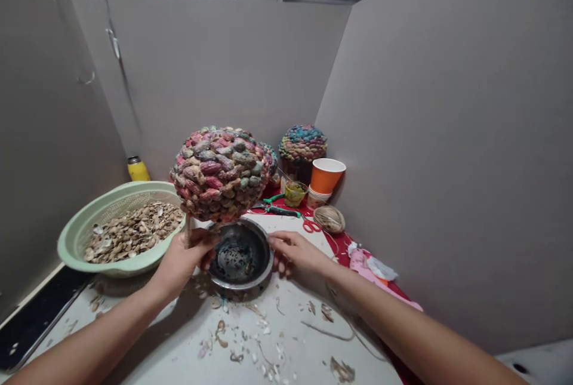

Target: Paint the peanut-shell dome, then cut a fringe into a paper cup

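A round ball covered in painted peanut shells [219,175], pink, green and blue, stands up in front of me. A thin stem [188,233] runs down from its left underside into my left hand [184,259], whose fingers are closed around it beside the bowl's left rim. Below the ball sits a dark metal bowl [239,256] with dark blue-black residue and small bits inside. My right hand [298,252] pinches the bowl's right rim. The ball hides part of the bowl's far edge.
A green colander [74,248] of peanut shells stands left. Pliers [284,212], red-handled scissors [312,225], a twine roll [329,219], an orange paper cup [326,177] and another peanut-shell ball [303,143] are behind right. Shell scraps litter the white board [188,355]. Grey partitions [215,62] surround it.
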{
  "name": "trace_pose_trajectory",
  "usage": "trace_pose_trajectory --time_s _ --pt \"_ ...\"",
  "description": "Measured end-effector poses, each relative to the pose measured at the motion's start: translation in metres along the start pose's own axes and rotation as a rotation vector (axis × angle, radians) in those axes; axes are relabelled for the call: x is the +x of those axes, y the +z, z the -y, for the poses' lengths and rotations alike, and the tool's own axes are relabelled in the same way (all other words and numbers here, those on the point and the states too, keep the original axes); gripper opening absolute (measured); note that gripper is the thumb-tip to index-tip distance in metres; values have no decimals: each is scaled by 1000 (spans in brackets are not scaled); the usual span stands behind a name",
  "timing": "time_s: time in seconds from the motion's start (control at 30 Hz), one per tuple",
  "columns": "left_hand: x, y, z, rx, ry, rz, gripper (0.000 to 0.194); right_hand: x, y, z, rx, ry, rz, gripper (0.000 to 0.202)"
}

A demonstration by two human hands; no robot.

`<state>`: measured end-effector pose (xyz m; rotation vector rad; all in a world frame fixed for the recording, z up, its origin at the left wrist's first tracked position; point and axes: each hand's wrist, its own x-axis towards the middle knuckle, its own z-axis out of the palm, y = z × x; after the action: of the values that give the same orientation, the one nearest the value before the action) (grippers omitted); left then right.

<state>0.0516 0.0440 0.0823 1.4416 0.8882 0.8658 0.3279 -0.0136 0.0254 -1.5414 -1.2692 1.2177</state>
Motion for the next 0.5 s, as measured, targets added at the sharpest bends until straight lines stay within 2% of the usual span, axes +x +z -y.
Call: trace_pose_trajectory --time_s 0.17,0.33,0.5 --pt "-11 -8 4 34 -73 27 38 2 19 -3 133 78 30 20" --pt "-27 -13 4 28 -197 91 48 13 24 -1 232 76 -29 15" --pt "-38 -14 2 -2 -317 143 48 24 35 1 328 42 -103 12"
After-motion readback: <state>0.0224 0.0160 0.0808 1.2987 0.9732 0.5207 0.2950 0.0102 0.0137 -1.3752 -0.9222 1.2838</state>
